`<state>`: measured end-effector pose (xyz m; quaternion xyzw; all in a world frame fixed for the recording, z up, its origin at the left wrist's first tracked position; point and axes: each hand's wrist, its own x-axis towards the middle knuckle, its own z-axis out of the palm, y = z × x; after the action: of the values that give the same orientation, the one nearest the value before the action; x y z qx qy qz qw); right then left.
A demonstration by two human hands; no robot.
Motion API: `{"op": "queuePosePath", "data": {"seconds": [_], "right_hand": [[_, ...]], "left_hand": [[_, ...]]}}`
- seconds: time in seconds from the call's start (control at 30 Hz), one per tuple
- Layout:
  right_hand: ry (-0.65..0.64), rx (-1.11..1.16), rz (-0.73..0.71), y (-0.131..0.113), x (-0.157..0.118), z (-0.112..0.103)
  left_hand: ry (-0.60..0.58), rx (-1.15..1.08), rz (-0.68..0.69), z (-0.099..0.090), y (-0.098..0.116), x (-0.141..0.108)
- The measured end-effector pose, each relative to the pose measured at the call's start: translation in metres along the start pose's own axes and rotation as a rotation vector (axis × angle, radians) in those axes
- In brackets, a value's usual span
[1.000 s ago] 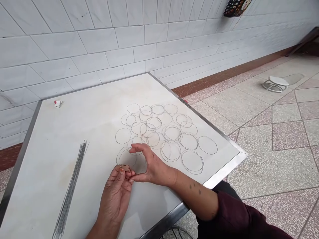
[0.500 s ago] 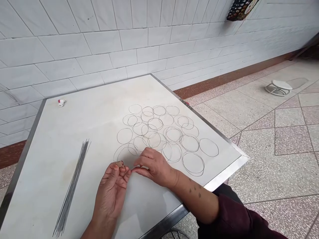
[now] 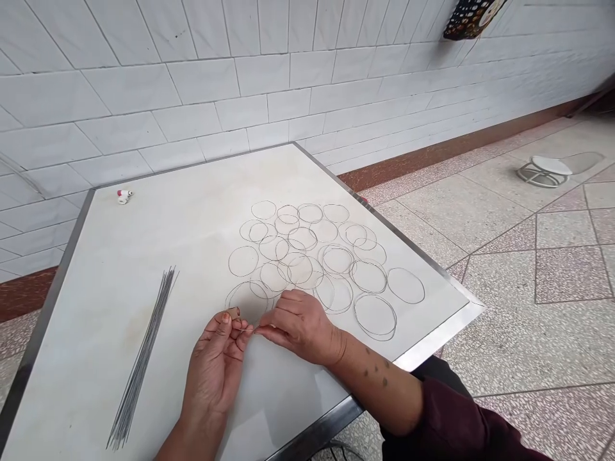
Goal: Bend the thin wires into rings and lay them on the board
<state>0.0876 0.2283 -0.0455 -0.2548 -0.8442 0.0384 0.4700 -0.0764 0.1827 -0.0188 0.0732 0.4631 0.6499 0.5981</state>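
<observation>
My left hand (image 3: 218, 365) is closed, palm up, with thumb and fingers pinching a thin wire (image 3: 246, 329). A small tan piece (image 3: 234, 313) shows at its fingertips; whether it is a wrap on a finger or a separate thing I cannot tell. My right hand (image 3: 300, 326) is closed in a pinch at the other end of that short visible stretch of wire. Just beyond the hands lie several thin wire rings (image 3: 243, 262), many overlapping. To the left rests a bundle of straight grey wires (image 3: 144, 358).
The white table (image 3: 192, 224) has a metal edge (image 3: 413, 346). A small white and red object (image 3: 123, 196) sits in its far left corner. Behind it stands a tiled wall (image 3: 202, 115). On the floor at right is a low white stool (image 3: 548, 169).
My right fingers have closed together onto the wire beside my left fingertips. The whole view has shifted slightly; the rings and the bundle lie as before.
</observation>
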Motion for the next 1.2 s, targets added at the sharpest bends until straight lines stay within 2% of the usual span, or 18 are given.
{"op": "queuePosePath", "data": {"seconds": [0.17, 0.33, 0.67, 0.77, 0.93, 1.13, 1.2], "right_hand": [[0.002, -0.031, 0.021, -0.001, 0.000, 0.000], [0.000, -0.005, -0.041, 0.001, -0.001, 0.000], [-0.020, -0.028, -0.066, 0.001, 0.000, -0.002], [-0.008, -0.020, -0.090, 0.001, 0.003, -0.007], [0.054, 0.060, 0.009, 0.002, 0.012, -0.021], [-0.020, 0.112, 0.198, -0.001, 0.020, -0.032], [-0.055, 0.141, 0.184, 0.000, 0.021, -0.033]], "left_hand": [[-0.018, 0.008, 0.005, 0.000, 0.001, -0.001], [-0.015, 0.058, -0.009, 0.001, 0.003, 0.000], [-0.072, 0.136, 0.012, -0.002, 0.008, 0.002], [-0.128, 0.227, 0.017, -0.003, 0.012, 0.001], [-0.305, 0.495, 0.056, -0.006, 0.020, 0.001], [-0.331, 0.719, 0.156, -0.011, 0.023, 0.003], [-0.362, 0.802, 0.145, -0.010, 0.023, 0.002]]}}
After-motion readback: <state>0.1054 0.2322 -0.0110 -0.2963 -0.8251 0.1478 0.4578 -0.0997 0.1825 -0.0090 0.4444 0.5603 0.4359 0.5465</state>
